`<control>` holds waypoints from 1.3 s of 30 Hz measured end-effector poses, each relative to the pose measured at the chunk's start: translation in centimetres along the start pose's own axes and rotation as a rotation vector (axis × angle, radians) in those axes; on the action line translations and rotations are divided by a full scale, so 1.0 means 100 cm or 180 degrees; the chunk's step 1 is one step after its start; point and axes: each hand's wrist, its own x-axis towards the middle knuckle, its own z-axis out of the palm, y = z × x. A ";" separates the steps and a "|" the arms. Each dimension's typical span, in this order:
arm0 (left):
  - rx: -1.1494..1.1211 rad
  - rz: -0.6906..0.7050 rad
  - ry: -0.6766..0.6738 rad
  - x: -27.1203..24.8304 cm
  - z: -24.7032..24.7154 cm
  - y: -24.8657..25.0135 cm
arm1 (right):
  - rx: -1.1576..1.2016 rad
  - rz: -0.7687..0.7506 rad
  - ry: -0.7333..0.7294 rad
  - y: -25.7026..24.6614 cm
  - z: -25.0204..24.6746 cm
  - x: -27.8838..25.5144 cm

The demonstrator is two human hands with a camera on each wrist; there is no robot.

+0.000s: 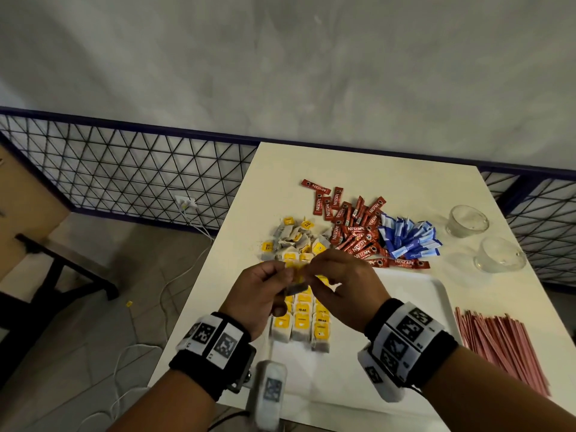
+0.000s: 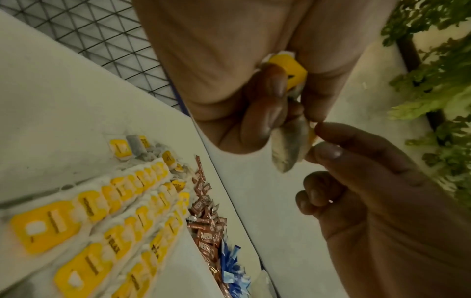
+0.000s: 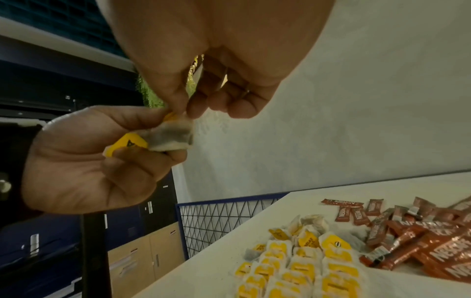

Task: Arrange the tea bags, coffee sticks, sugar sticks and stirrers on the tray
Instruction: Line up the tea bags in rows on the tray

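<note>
My hands block the far end of the tea bag rows [image 1: 300, 322] on the tray [image 1: 436, 294]; tray's near edge is cut off. Left grip [image 1: 261, 294] curls around one tea bag [image 3: 170, 137] above the rows; right grip [image 1: 343, 285] pinches its yellow tag [image 3: 169, 116]. Tray's right half is bare. Stirrers [image 1: 501, 344] lie on the table [image 1: 343, 160], right.
</note>
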 end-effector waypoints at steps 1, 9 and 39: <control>0.0160 0.0114 0.0060 0.001 -0.001 0.000 | 0.0146 0.0249 0.0016 -0.001 0.000 0.000; 0.0859 0.0458 -0.0090 -0.003 -0.001 0.006 | 0.0989 0.1309 -0.0466 -0.004 0.001 0.008; 0.4491 -0.0479 -0.0149 0.012 -0.011 -0.107 | -0.0611 0.1964 -0.2045 0.045 0.053 -0.093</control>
